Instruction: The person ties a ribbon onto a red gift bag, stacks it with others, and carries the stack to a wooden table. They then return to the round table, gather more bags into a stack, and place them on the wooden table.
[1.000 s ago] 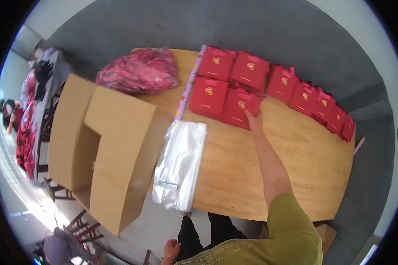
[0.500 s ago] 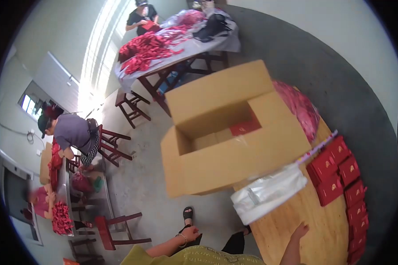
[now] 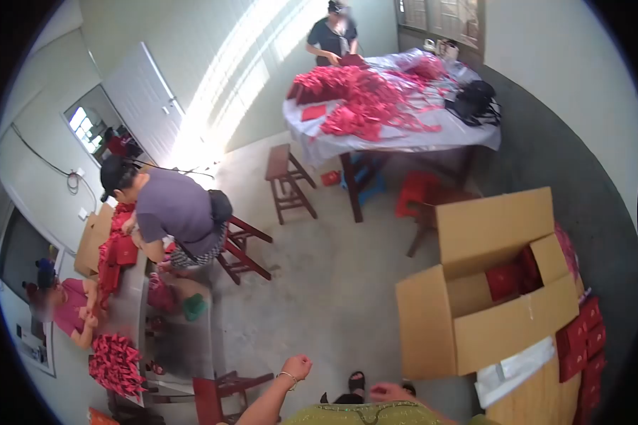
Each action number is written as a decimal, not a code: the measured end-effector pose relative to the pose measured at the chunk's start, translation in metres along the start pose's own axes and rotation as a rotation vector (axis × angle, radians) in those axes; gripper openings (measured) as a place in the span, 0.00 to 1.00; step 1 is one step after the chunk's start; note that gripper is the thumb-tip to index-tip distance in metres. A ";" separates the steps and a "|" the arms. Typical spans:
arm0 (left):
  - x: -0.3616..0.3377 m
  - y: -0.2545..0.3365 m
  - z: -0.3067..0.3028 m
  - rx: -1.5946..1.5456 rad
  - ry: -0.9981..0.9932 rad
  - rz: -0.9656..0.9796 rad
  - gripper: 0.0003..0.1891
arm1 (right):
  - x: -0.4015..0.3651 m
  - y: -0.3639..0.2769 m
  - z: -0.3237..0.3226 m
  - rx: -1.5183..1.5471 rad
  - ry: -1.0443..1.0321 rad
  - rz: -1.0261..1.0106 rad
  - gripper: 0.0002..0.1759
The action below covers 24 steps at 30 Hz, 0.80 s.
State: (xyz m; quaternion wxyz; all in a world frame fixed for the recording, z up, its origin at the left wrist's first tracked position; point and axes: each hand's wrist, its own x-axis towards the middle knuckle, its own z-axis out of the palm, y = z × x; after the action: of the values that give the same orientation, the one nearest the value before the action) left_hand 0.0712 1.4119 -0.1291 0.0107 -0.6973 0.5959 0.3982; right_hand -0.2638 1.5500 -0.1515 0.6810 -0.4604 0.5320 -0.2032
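Far left of the cardboard box (image 3: 475, 333), a person in a grey shirt (image 3: 174, 212) bends over a bench of red goods, well apart from me. Left of the box and lower, a red-brown stool (image 3: 220, 391) stands on the floor. I judge it a trip hazard if I step that way without looking. Between stool and box, my left hand (image 3: 295, 367) hangs over bare floor, curled into a loose fist with nothing showing in it. Nearer the box's lower left corner, my right hand (image 3: 390, 391) is a blur at the frame's bottom edge, so I cannot tell how far open it is or whether it holds anything. The box stands open, flaps up, with red packs (image 3: 507, 280) inside. I cannot tell what bears its left end, so a bump there might tip it. Just below the box, a stack of clear bags (image 3: 514, 368) overhangs the wooden table (image 3: 539, 404). A brush from my right arm could slide that slick film off. Right of the box, a row of red gift boxes (image 3: 585, 340) hugs the table's far edge, easily nudged over.
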 end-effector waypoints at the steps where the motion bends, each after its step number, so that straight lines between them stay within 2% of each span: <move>1: 0.006 -0.003 -0.023 0.001 0.016 -0.005 0.12 | 0.031 -0.023 -0.007 -0.034 0.090 -0.014 0.23; 2: 0.013 -0.003 -0.042 -0.011 0.006 -0.017 0.13 | 0.061 -0.036 -0.018 -0.066 0.184 -0.023 0.21; 4: 0.035 -0.006 -0.057 -0.033 -0.021 -0.033 0.14 | 0.106 -0.064 -0.036 0.101 0.367 -0.021 0.15; 6: 0.062 -0.011 -0.059 0.032 -0.006 0.122 0.15 | 0.137 -0.086 -0.057 0.303 0.424 0.041 0.14; 9: 0.092 0.015 -0.068 0.206 -0.190 0.124 0.19 | 0.173 -0.127 -0.068 0.449 0.419 0.120 0.17; 10: 0.101 0.025 -0.081 0.279 -0.274 0.149 0.20 | 0.188 -0.141 -0.070 0.415 0.413 0.181 0.16; 11: 0.128 0.016 -0.089 0.296 -0.273 0.169 0.20 | 0.209 -0.154 -0.072 0.427 0.431 0.168 0.16; 13: 0.178 -0.011 -0.103 0.200 -0.481 0.337 0.22 | 0.257 -0.170 -0.072 0.327 0.357 0.176 0.16; 14: 0.200 -0.014 -0.124 0.218 -0.473 0.343 0.22 | 0.291 -0.175 -0.071 0.226 0.312 0.171 0.14; 15: 0.218 -0.017 -0.150 0.266 -0.379 0.260 0.23 | 0.324 -0.195 -0.075 0.246 0.313 0.158 0.14; 16: 0.230 -0.025 -0.175 0.311 -0.296 0.174 0.24 | 0.350 -0.215 -0.073 0.030 0.284 0.096 0.14; 17: 0.244 -0.035 -0.201 0.327 -0.309 0.169 0.24 | 0.373 -0.233 -0.070 -0.190 0.252 0.041 0.15; 19: 0.272 -0.027 -0.248 0.408 -0.161 0.079 0.25 | 0.417 -0.285 -0.070 -0.040 0.186 -0.007 0.17; 21: 0.291 -0.021 -0.285 0.253 -0.030 0.015 0.25 | 0.470 -0.316 -0.073 -0.118 0.124 -0.127 0.18; 24: 0.323 -0.013 -0.328 0.070 0.036 -0.043 0.24 | 0.507 -0.421 -0.082 -0.244 0.066 -0.221 0.17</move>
State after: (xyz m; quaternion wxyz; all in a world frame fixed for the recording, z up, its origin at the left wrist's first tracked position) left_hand 0.2509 0.9896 -0.0942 0.0331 -0.7160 0.5947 0.3641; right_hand -0.0704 0.9197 -0.0699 0.5755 -0.5886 0.5209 -0.2258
